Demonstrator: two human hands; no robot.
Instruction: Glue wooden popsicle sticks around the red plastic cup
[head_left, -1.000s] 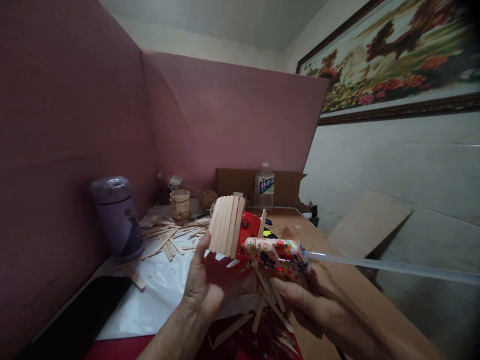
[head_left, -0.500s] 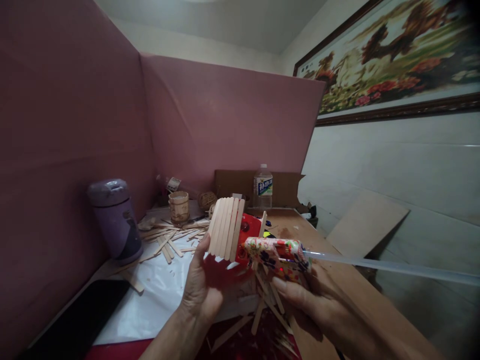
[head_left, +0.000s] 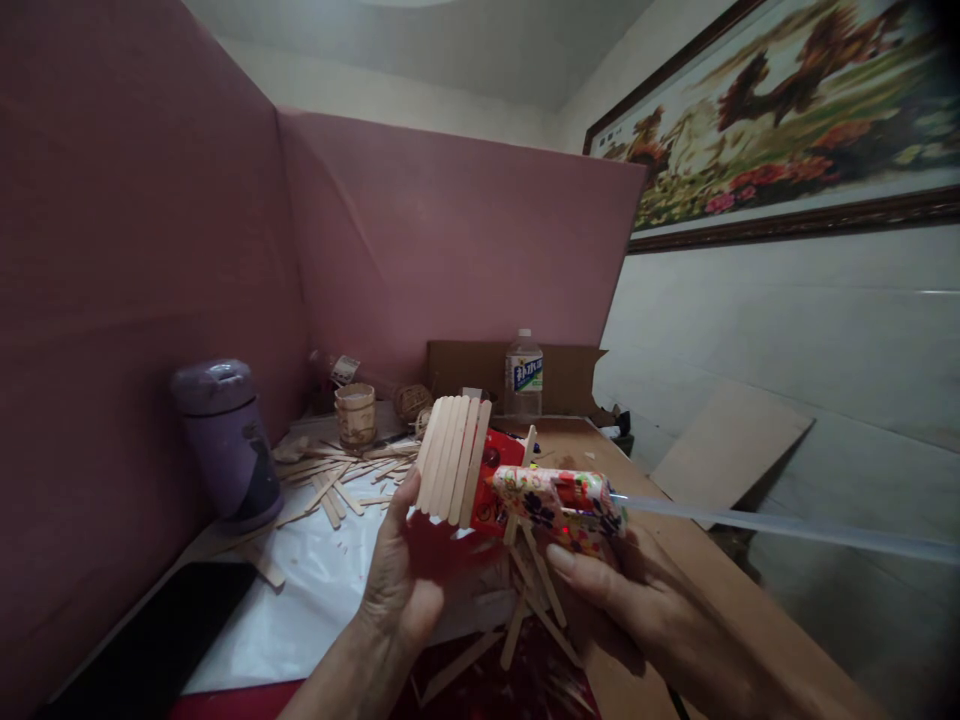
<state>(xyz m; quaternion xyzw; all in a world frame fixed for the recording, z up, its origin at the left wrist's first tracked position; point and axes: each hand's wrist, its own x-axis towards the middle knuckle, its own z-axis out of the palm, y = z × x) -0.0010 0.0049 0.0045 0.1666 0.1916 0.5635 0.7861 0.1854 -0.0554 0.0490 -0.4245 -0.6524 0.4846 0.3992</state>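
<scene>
My left hand (head_left: 397,560) grips a red piece (head_left: 496,460) with a row of pale wooden sticks (head_left: 452,460) side by side across its left part. The thumb presses the lower left edge of the row; the other fingers are hidden behind. A single stick (head_left: 529,444) stands at the red piece's right side. In my right hand (head_left: 615,590) is a flower-patterned glue gun (head_left: 555,500), its front end at the red piece, just right of the stick row. A long clear glue stick (head_left: 750,522) runs out of its back to the right.
Loose wooden sticks (head_left: 330,490) lie on white sheeting (head_left: 300,600), with more below my hands. A purple flask (head_left: 229,445) and a black flat object (head_left: 157,640) are at left. Behind stand a stick-covered cup (head_left: 355,415), a plastic bottle (head_left: 523,375) and cardboard (head_left: 465,362).
The glue gun has shifted very slightly right and up against the red piece. The view has moved a little; both hands keep their holds.
</scene>
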